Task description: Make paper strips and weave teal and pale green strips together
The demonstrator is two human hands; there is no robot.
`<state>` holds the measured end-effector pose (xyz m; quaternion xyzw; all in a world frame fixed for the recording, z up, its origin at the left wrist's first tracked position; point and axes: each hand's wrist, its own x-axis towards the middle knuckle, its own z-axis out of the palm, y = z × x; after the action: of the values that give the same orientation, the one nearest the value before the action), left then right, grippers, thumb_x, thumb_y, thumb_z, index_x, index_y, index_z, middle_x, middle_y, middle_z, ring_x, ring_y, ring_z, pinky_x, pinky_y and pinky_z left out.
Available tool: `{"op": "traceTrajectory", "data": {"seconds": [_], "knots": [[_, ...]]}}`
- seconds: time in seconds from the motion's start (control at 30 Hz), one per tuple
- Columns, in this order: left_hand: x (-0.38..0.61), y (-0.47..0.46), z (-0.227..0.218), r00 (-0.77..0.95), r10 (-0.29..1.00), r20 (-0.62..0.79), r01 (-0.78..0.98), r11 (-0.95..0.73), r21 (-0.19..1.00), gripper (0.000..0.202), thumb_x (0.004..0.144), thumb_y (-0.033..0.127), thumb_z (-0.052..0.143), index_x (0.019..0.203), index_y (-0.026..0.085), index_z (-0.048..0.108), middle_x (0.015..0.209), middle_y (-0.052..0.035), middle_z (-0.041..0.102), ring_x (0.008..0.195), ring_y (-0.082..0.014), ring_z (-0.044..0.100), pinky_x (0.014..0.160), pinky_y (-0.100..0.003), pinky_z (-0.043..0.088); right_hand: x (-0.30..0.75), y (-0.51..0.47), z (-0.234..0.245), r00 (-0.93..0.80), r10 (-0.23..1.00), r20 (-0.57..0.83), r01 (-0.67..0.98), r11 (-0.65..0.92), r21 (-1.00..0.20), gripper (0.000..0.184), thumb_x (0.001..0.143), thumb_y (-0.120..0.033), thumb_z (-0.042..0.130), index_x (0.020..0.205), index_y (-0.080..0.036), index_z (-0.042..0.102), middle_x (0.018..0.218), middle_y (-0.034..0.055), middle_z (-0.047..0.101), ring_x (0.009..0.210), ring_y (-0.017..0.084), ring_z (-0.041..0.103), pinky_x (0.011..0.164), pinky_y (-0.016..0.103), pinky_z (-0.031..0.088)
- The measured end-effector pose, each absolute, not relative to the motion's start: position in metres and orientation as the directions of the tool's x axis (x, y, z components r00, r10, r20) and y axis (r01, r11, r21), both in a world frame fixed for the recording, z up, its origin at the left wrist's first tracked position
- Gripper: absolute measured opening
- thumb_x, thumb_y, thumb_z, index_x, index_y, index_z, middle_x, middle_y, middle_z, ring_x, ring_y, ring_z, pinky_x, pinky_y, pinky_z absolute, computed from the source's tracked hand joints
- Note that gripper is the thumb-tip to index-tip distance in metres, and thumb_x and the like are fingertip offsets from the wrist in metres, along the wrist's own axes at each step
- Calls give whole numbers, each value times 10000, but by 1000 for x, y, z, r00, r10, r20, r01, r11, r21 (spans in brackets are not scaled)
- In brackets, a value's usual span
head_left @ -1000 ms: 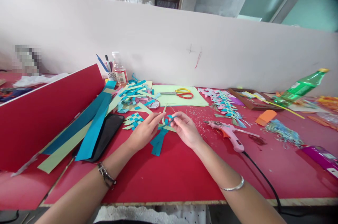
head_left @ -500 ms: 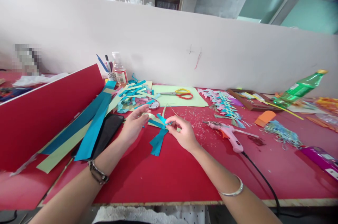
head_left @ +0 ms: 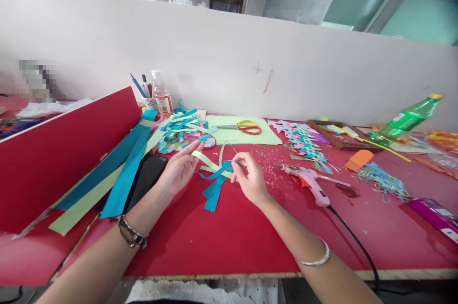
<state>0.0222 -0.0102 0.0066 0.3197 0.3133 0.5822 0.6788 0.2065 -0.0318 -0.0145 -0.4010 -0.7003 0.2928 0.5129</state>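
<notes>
My right hand (head_left: 249, 177) pinches the end of a narrow blue paper strip (head_left: 220, 170) between thumb and fingertips. The strip stretches left across a pale green paper strip (head_left: 207, 160). Below it a short, wider blue paper piece (head_left: 213, 195) with a slit end lies on the red tabletop. To the left, my left hand (head_left: 180, 168) is held up with its fingers stretched out. One end of the pale green strip comes close to its fingertips; whether it touches them I cannot tell.
Yellow-and-red-handled scissors (head_left: 246, 127) lie on pale green paper (head_left: 270, 138). A pink glue gun (head_left: 307, 182) with a black cord is on the right. A pile of cut strips (head_left: 184, 127), a black phone (head_left: 146, 177) and long paper strips (head_left: 125, 184) sit left. A green bottle (head_left: 408, 120) leans far right.
My right hand has moved slightly right, drawing the blue strip's end with it. The pale green strip shows more between the hands. The left hand's fingers have closed up slightly but stay stretched.
</notes>
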Motion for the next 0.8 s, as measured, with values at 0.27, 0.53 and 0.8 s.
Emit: {"op": "traceTrajectory", "data": {"seconds": [0.27,0.53,0.8], "knots": [[22,-12,11,181,983,-25,-630,135,765,584,652,-67,406,1187,161,459,1264,-48,452,832,-52,581,638,-74,475,207,-30,-11,-383,725,573,486,686,-542,56,790,-176,449,824,-212,476,888,38,566,881,164,515,790,307,396],[24,-13,13,192,981,15,-636,113,764,574,650,-73,379,1184,126,448,1257,-63,458,1121,-106,442,759,-75,450,205,-26,-19,-481,770,420,498,634,-592,60,795,-151,431,823,-203,442,963,52,537,937,168,496,807,303,380],[25,-14,10,236,972,22,-640,138,756,531,687,-55,388,1182,129,441,1244,-64,470,1079,-100,479,706,-69,455,205,-25,-23,-434,805,404,540,591,-599,341,749,-201,516,1070,-214,403,1001,53,545,938,179,511,806,316,389]]}}
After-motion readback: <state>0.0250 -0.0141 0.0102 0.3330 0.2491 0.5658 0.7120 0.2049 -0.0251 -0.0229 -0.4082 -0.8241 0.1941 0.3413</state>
